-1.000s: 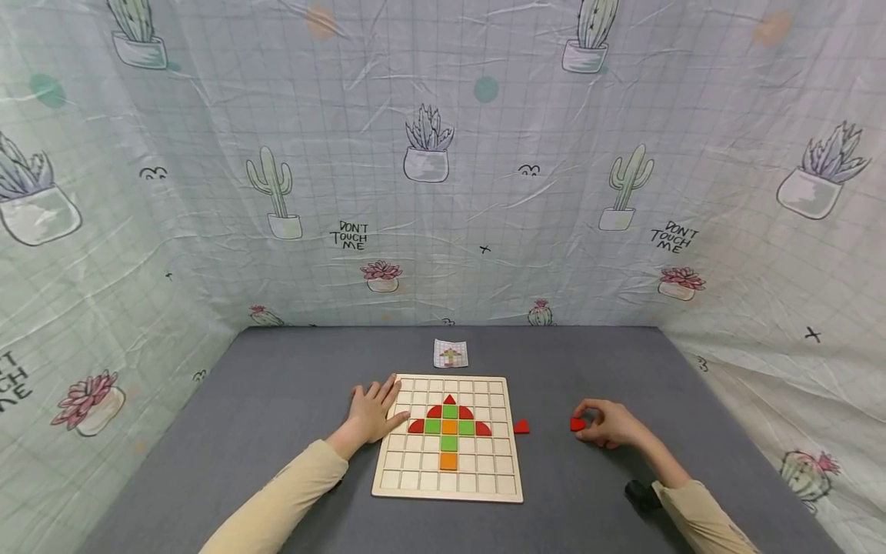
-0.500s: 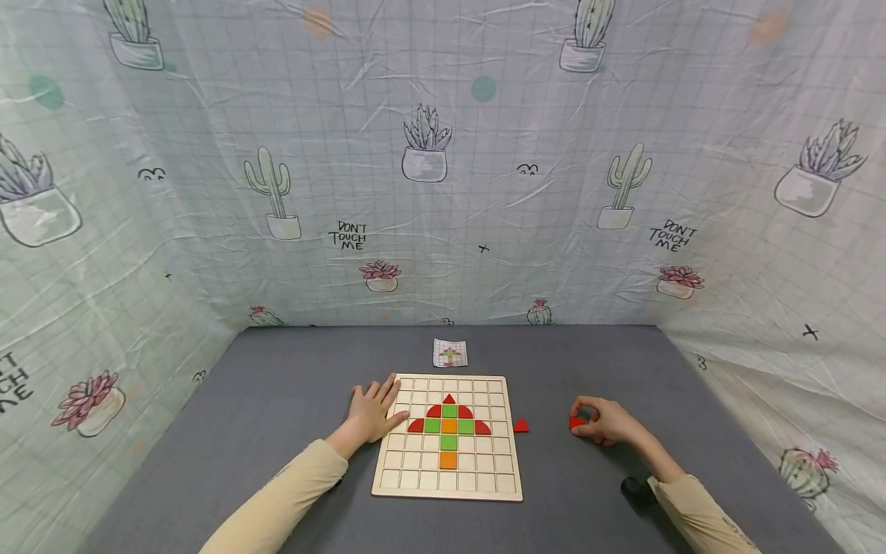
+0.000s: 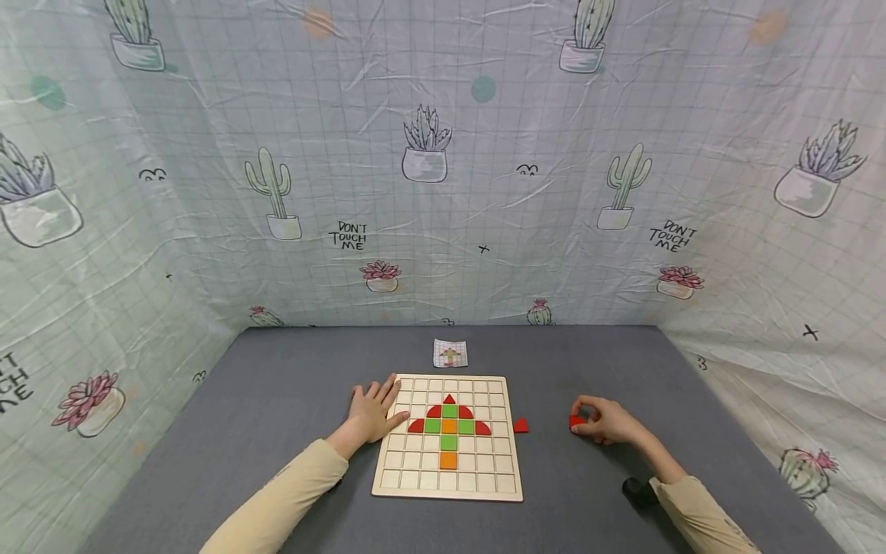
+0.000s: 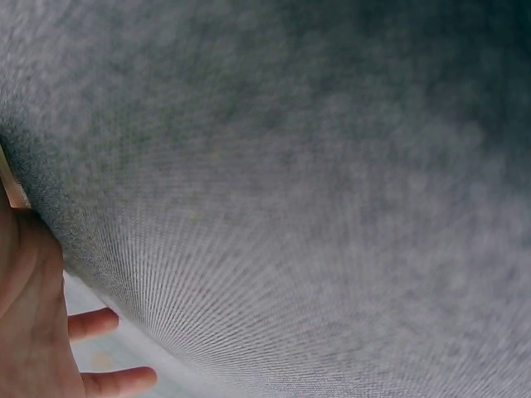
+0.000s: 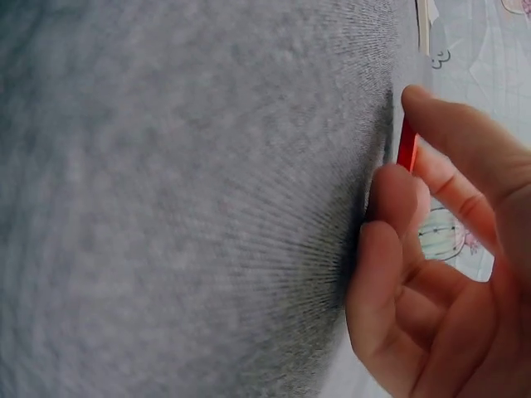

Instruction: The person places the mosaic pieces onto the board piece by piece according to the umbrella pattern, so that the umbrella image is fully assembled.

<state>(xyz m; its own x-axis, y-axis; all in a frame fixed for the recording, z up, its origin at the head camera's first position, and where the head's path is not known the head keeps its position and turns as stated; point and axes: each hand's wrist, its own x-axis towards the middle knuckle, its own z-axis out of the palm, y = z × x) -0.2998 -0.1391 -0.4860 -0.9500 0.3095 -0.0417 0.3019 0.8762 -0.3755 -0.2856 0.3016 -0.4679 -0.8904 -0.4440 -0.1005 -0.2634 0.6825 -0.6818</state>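
Note:
A square wooden grid board [image 3: 484,485] lies on the grey table, with green, orange and red tiles forming a shape in its cells. My left hand [image 3: 371,414] rests spread on the board's left edge; in the left wrist view two of its fingers [image 4: 120,382] stick out straight. To the right of the board, my right hand [image 3: 609,423] pinches a red tile [image 3: 577,422] between thumb and fingers, low over the table. The right wrist view shows that tile edge-on, its outline partly hidden by the fingertips. Another red tile [image 3: 521,425] lies just beside the board's right edge.
A small printed card [image 3: 451,354] with a coloured grid pattern lies behind the board. A cactus-print cloth [image 3: 457,215] hangs around the back and sides of the table [image 3: 291,400]. A black object [image 3: 638,492] sits under the right wrist.
The two hands, the board and the tiles hold almost the same places throughout. Only a very slight shift of the whole view shows.

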